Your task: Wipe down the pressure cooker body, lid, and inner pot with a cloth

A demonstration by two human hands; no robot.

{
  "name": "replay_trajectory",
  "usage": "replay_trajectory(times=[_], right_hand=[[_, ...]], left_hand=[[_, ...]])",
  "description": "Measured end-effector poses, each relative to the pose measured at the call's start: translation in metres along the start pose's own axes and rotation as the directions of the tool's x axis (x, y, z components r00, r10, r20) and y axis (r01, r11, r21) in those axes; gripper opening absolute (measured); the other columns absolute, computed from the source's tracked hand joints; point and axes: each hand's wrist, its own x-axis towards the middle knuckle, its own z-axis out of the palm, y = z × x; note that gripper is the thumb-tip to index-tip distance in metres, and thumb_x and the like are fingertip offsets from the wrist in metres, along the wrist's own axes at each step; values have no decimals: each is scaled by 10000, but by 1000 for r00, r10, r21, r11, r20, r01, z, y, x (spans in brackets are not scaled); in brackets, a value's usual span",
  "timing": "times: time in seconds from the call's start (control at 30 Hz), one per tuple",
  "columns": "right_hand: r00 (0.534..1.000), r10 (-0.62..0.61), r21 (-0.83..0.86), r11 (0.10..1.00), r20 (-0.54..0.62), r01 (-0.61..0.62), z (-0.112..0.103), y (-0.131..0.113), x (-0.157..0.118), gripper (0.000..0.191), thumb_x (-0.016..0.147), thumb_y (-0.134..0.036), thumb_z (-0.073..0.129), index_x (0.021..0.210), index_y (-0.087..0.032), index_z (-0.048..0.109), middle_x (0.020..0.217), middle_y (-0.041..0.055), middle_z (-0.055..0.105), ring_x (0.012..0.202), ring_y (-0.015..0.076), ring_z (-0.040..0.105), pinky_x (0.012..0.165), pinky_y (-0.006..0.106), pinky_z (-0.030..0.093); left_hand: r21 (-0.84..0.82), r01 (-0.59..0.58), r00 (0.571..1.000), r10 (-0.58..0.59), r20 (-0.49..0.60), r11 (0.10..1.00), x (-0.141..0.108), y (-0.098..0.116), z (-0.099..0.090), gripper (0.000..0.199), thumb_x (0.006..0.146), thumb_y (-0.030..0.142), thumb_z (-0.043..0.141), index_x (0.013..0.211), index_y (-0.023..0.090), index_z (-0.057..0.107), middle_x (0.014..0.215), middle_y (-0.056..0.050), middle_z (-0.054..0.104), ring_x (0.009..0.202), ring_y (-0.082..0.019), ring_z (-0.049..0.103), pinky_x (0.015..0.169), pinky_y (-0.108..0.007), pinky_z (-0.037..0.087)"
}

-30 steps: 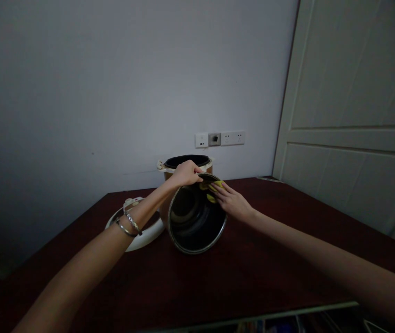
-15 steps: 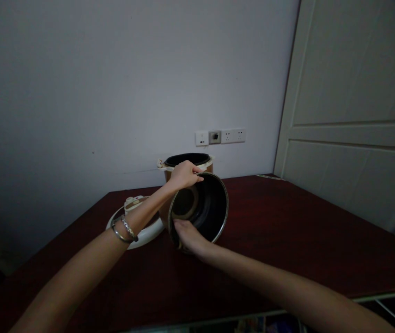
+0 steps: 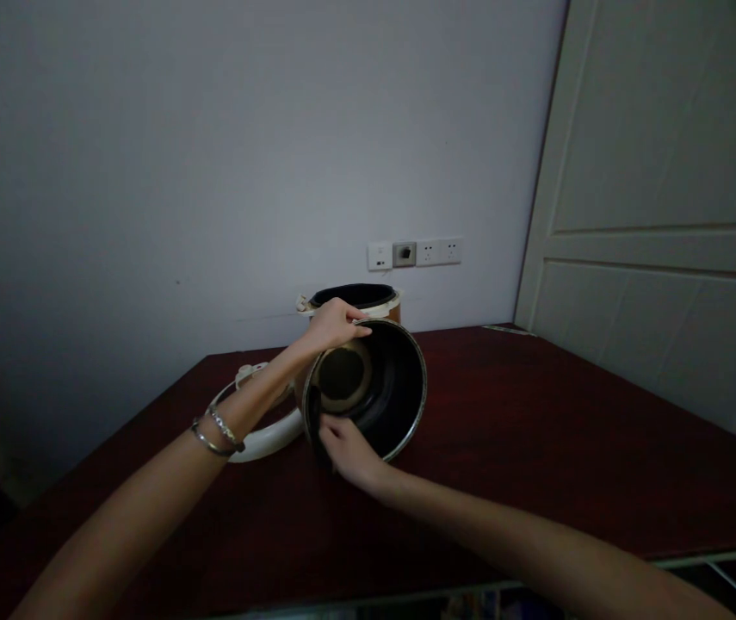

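Note:
A dark inner pot (image 3: 393,405) of a rice cooker is tipped on its side, its mouth facing me and a pale ring showing around its bottom. My left hand (image 3: 337,325) grips the upper rim, thumb and fingers pinched over the edge. Just inside the mouth, at the lower left, my right hand (image 3: 348,448) is closed with its fingers curled. Something dark shows by those fingers, but I cannot make out what it is. Behind the pot stands the rice cooker body (image 3: 395,312), its top open. A round white lid (image 3: 270,439) lies to the left, partly covered by my left forearm.
All of this rests on a dark red wooden table (image 3: 522,430). A row of wall sockets (image 3: 429,252) is on the wall behind. At the right stands a pale panelled door (image 3: 658,172). Under the table's front edge, some dim items show.
The pot has turned a little, so more of its bottom faces me. My right hand has shifted slightly down along the lower left rim, and its fingers look more curled. My left hand keeps the upper rim.

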Motion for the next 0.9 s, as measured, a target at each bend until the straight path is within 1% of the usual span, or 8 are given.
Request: replay_trajectory(times=[0.03, 0.07, 0.17, 0.27, 0.37, 0.57, 0.7, 0.9], right_hand=[[999, -27, -81, 996, 43, 30, -10, 7, -10, 161, 792, -212, 502, 674, -164, 599, 756, 23, 638, 843, 198, 590, 837, 316, 450], [979, -97, -315, 937, 177, 150, -23, 12, -18, 194, 827, -202, 463, 771, -167, 645, 925, 42, 669, 967, 205, 588, 926, 324, 419], [944, -19, -821, 487, 330, 297, -71, 13, -33, 297, 872, -179, 421, 1024, -173, 676, 1182, 82, 634, 1148, 226, 541, 1004, 343, 394], [948, -11, -948, 19, 319, 319, -115, -1, -33, 335, 869, -150, 459, 1148, -115, 642, 1275, 139, 577, 1222, 299, 481, 1070, 447, 331], [923, -124, -912, -245, 365, 328, -146, -21, -25, 360, 837, -52, 455, 1147, -69, 637, 1363, 172, 490, 1337, 308, 337, 1131, 470, 230], [836, -187, -830, -348, 516, 435, -176, -49, -24, 526, 827, 7, 332, 1309, -116, 504, 1468, 114, 361, 1411, 235, 165, 1155, 517, 90], [796, -88, -773, -325, 599, 546, -178, -50, -34, 527, 798, -161, 507, 1320, -96, 486, 1418, 164, 426, 1406, 281, 171, 1132, 564, 21], [729, -88, -665, -494, 679, 560, -175, -27, -34, 327, 850, -119, 520, 1163, -84, 606, 1257, 156, 588, 1344, 273, 329, 1147, 501, 129]], left_hand=[[-14, -15, 1000, 15, 8, 1000, 0, -2, -1, 320, 680, 300, 689, 978, 197, 741, 692, -13, 676, 641, -144, 540, 600, -245, 384], [-21, -27, 999, 28, 16, 999, 0, -4, -1, 324, 675, 284, 687, 981, 192, 741, 695, -15, 675, 639, -144, 537, 599, -247, 385], [4, -50, 998, 50, 30, 999, 0, -2, -3, 352, 651, 184, 659, 994, 196, 737, 679, -14, 667, 641, -146, 533, 604, -250, 389], [31, -70, 997, 68, 42, 997, -3, 7, -5, 410, 617, 98, 606, 987, 213, 741, 688, -15, 676, 657, -150, 542, 618, -251, 395], [12, -93, 994, 92, 58, 996, -5, 11, -6, 439, 600, 83, 576, 986, 213, 742, 732, -25, 696, 689, -160, 557, 633, -254, 403], [-39, -94, 992, 97, 78, 995, -7, 6, -7, 459, 570, 76, 552, 970, 183, 749, 684, -19, 678, 647, -151, 534, 618, -255, 400], [-118, -117, 986, 130, 109, 986, -10, 7, -10, 441, 573, 93, 553, 960, 167, 752, 657, -1, 661, 635, -142, 534, 604, -239, 392], [-166, -234, 950, 262, 170, 958, -12, 8, -11, 378, 627, 149, 567, 957, 166, 751, 685, 10, 673, 646, -131, 537, 621, -226, 392]])
